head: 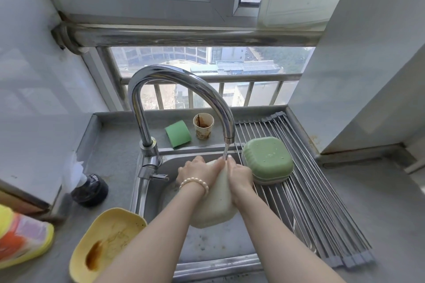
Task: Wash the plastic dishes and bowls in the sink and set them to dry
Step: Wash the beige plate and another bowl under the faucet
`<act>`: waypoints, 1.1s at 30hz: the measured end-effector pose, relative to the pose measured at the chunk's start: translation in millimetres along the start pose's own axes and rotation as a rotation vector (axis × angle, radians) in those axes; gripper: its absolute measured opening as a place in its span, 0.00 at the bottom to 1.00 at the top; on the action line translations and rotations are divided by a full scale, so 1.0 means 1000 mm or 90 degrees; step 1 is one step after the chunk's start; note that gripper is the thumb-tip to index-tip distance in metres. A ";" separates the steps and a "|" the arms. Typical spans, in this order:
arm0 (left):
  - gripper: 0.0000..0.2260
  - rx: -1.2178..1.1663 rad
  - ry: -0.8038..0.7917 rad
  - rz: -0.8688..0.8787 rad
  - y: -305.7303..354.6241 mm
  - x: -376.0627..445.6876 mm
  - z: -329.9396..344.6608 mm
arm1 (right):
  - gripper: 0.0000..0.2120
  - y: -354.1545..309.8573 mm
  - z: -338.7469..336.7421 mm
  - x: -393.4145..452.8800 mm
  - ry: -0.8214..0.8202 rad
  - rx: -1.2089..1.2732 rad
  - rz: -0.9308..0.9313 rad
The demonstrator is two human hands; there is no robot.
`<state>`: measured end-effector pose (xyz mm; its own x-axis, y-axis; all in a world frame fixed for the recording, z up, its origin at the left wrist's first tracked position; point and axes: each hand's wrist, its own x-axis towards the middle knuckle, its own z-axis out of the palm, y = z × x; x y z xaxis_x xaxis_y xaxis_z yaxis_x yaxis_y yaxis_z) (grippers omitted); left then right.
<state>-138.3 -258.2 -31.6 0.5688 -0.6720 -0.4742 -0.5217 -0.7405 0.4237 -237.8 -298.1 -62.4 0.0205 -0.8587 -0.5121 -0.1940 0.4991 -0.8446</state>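
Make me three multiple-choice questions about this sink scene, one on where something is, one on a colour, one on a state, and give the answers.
1. Where is the green bowl?
A. upside down on the drying rack
B. in the sink
C. under the cup

2. What colour is the dirty dish on the counter?
A. blue
B. yellow
C. black

3. The faucet is:
A. off
B. running
C. detached

Answers: 1 A, it rests inverted on the rack's rods; 2 B, yellow with brown residue; 3 B, water falls onto the white dish gripped by the left hand and right hand.

I see cream dish (212, 204) held on edge over sink (220, 262); green bowls (268, 159), maybe two stacked, upside-down on rack (322, 202); dirty yellow dish (108, 239) at left.
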 end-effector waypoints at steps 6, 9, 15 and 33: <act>0.23 -0.180 -0.024 -0.046 0.007 0.013 -0.014 | 0.23 0.002 -0.005 -0.004 0.025 -0.026 -0.028; 0.13 -0.246 -0.008 0.002 0.001 0.021 -0.017 | 0.24 -0.001 -0.006 -0.004 0.013 0.003 -0.009; 0.19 -0.129 0.082 0.161 -0.015 -0.003 0.002 | 0.15 -0.001 -0.012 0.004 0.011 0.102 0.094; 0.14 -0.825 0.059 -0.333 -0.030 0.001 0.011 | 0.27 -0.043 0.014 -0.024 0.051 -0.618 -0.194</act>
<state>-129.0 -236.8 -53.5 0.5783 -0.2807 -0.7660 0.6827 -0.3475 0.6428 -215.7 -297.5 -16.1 0.1427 -0.9565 -0.2545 -0.9037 -0.0210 -0.4277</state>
